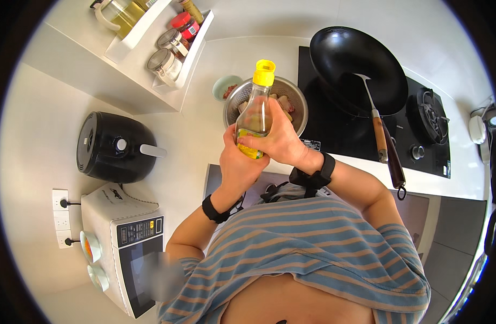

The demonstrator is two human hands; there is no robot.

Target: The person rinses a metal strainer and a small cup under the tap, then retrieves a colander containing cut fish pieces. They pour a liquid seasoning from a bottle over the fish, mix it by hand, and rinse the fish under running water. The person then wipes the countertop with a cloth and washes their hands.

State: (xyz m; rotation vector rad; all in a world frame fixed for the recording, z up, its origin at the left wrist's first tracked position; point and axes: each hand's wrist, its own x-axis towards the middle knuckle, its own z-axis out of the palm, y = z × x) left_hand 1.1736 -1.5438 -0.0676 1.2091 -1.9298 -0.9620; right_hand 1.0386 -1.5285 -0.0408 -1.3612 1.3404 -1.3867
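A clear bottle [253, 117] with a yellow flip cap and a yellow label is upright between my hands, and it looks nearly empty. My left hand [240, 164] wraps the lower part from the left. From the right, my right hand [281, 135] grips it, thumb across the label and fingers behind the glass. The cap's lid appears raised. Behind the bottle, a perforated metal bowl [300, 106] on the counter contains pale pieces of raw meat [285, 103], partly hidden by the bottle and my hand. A small pale green bowl [220, 87] with reddish bits touches or nearly touches its left side.
A black wok [349, 52] with a wooden-handled spatula [378, 133] stands on the black hob [337, 137] at right. Left are an air fryer [114, 148], a microwave [138, 259] with small bowls on top, and a wall shelf [191, 60] holding jars.
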